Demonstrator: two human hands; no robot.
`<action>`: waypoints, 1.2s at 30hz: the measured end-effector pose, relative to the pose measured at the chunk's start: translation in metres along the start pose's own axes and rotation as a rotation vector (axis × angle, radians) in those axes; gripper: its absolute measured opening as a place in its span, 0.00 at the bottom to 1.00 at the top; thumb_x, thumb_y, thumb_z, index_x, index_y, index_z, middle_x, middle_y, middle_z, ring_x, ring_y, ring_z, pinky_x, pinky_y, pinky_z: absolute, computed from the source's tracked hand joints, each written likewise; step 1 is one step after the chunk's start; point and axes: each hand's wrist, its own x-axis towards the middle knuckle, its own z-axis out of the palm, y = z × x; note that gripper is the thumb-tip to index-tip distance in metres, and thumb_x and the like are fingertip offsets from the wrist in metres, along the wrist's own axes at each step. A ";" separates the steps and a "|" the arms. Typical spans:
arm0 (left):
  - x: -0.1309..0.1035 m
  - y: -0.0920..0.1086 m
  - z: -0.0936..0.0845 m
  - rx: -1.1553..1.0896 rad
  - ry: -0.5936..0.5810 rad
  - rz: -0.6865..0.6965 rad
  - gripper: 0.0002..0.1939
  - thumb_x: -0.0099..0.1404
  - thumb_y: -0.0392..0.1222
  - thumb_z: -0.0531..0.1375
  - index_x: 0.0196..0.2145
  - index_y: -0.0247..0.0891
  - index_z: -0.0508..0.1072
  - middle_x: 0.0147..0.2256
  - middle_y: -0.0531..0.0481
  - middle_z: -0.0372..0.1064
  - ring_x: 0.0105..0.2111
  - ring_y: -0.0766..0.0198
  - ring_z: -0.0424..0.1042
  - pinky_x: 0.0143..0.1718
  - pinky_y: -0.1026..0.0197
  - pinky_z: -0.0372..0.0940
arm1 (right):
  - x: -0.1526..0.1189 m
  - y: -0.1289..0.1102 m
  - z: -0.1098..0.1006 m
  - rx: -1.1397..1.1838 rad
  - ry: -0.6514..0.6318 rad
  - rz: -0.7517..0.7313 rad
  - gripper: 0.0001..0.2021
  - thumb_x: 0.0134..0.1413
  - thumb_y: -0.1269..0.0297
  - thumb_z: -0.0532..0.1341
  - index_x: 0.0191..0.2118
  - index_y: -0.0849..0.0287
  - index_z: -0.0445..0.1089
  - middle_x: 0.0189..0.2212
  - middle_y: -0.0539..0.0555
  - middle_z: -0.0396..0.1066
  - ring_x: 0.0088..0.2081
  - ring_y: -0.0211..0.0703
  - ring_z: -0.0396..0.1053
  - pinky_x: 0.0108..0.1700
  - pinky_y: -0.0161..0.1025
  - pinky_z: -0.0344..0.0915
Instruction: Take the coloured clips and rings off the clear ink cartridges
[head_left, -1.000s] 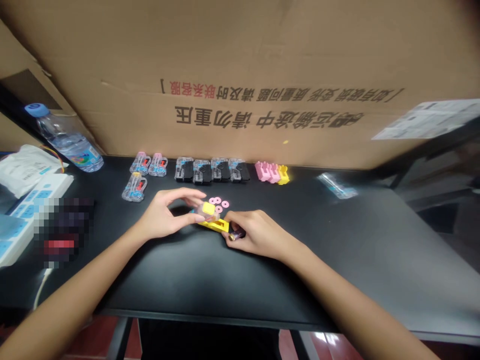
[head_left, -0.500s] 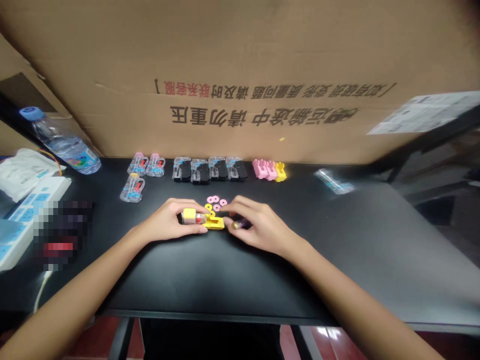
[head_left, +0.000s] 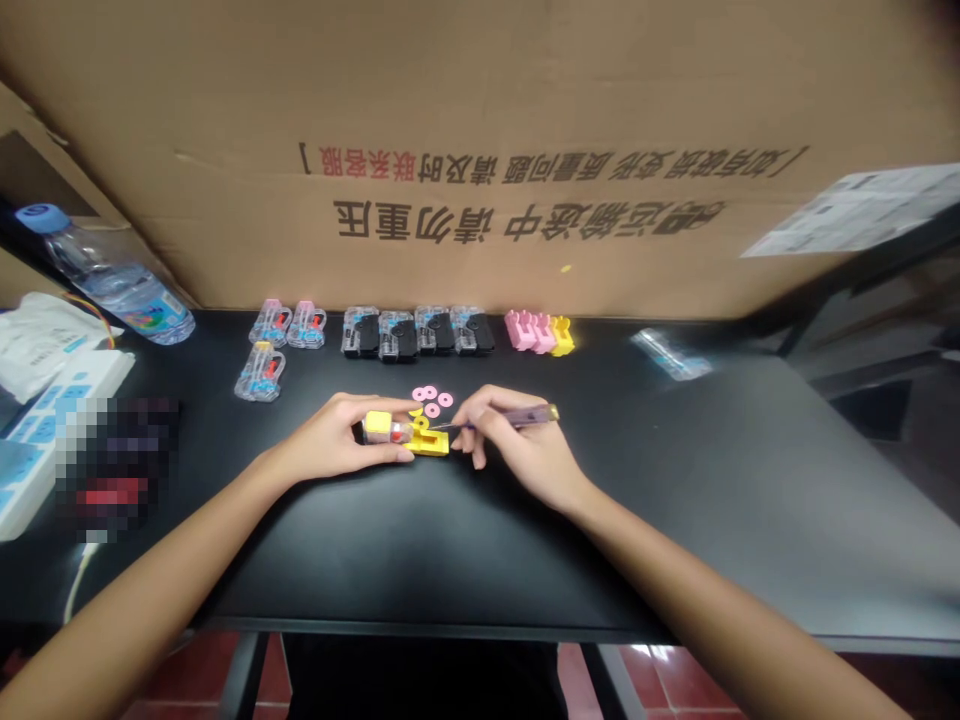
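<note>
Head view: a small yellow-and-clear toy piece [head_left: 409, 432] lies on the black table [head_left: 675, 500] between both hands. The left hand [head_left: 341, 440] pinches its left end; the right hand [head_left: 510, 440] grips a screwdriver [head_left: 502, 418], tip at the piece. Pink rings [head_left: 433, 400] lie just behind.

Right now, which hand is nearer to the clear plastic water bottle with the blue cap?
Left. The left hand lies right of the water bottle; the right hand, holding a screwdriver, is farther right.

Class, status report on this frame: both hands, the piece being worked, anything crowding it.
Left hand pins yellow toy piece to table. Right hand holds screwdriver, tip at piece. Pink washers lie just behind.
</note>
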 end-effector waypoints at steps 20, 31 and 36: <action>0.001 0.003 -0.001 0.024 -0.025 -0.012 0.22 0.65 0.51 0.74 0.54 0.42 0.84 0.45 0.45 0.84 0.40 0.57 0.82 0.43 0.59 0.72 | 0.001 -0.006 -0.004 -0.182 -0.156 -0.030 0.05 0.55 0.69 0.62 0.34 0.58 0.76 0.27 0.49 0.74 0.25 0.37 0.70 0.29 0.35 0.66; 0.001 0.004 -0.002 0.014 -0.050 -0.010 0.21 0.66 0.50 0.74 0.54 0.42 0.84 0.44 0.45 0.84 0.38 0.58 0.81 0.42 0.60 0.71 | 0.003 -0.008 -0.006 -0.204 -0.236 -0.059 0.09 0.63 0.66 0.62 0.37 0.59 0.81 0.36 0.54 0.78 0.28 0.37 0.72 0.33 0.37 0.68; 0.001 0.004 -0.002 0.026 -0.048 0.005 0.22 0.66 0.49 0.73 0.55 0.42 0.83 0.44 0.46 0.84 0.37 0.59 0.80 0.40 0.60 0.70 | 0.005 -0.004 -0.003 -0.119 -0.121 0.050 0.16 0.69 0.57 0.60 0.38 0.59 0.82 0.22 0.50 0.75 0.28 0.43 0.74 0.41 0.41 0.72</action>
